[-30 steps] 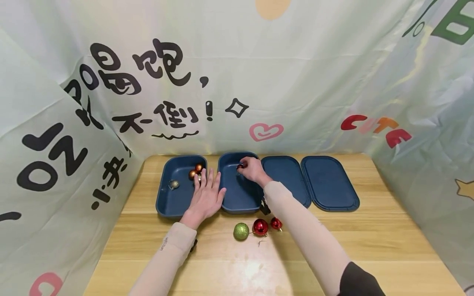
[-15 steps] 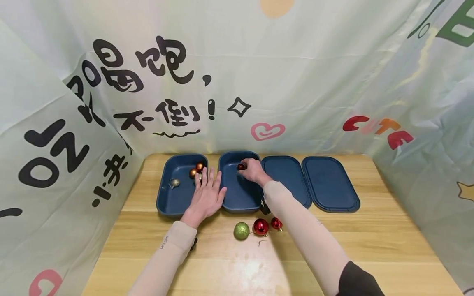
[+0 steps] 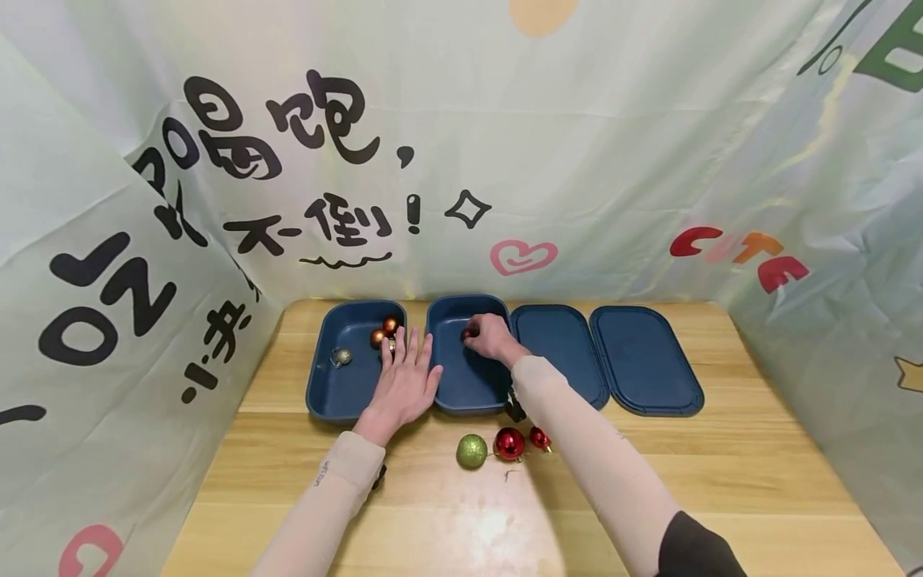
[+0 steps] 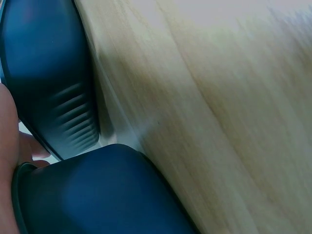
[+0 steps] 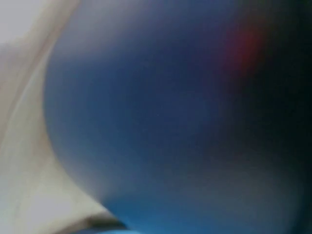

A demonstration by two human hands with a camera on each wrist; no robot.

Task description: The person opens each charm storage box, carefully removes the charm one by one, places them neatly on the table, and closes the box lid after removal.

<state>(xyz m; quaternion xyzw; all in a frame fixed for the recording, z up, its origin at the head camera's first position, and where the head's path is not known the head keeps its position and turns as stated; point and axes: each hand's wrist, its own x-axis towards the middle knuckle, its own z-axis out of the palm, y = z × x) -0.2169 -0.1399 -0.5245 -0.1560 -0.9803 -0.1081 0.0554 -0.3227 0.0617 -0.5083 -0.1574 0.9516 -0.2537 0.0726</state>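
Observation:
My left hand (image 3: 404, 385) lies with straight fingers across the neighbouring rims of two blue containers. Under its fingertips, a small ball is partly covered. In the left container (image 3: 340, 320) sit two copper Christmas balls (image 3: 377, 338) and a pale gold ball (image 3: 344, 356). Inside the right container (image 3: 461, 389), my right hand (image 3: 493, 336) pinches a small dark red Christmas ball (image 3: 467, 333), mostly hidden by the fingers. The left wrist view shows the hand's edge (image 4: 7, 161) at the container walls (image 4: 97, 195). Blue fills most of the blurred right wrist view.
Two flat blue lids (image 3: 645, 361) lie side by side, right of the containers. In front of the right container are a green glitter ball (image 3: 472, 452), a larger red ball (image 3: 509, 443) and a smaller red ball (image 3: 539, 437). A printed cloth (image 3: 591, 176) hangs behind the table.
The right hand has shifted slightly nearer inside the right container, and less of the dark red ball shows. The left hand stays in place.

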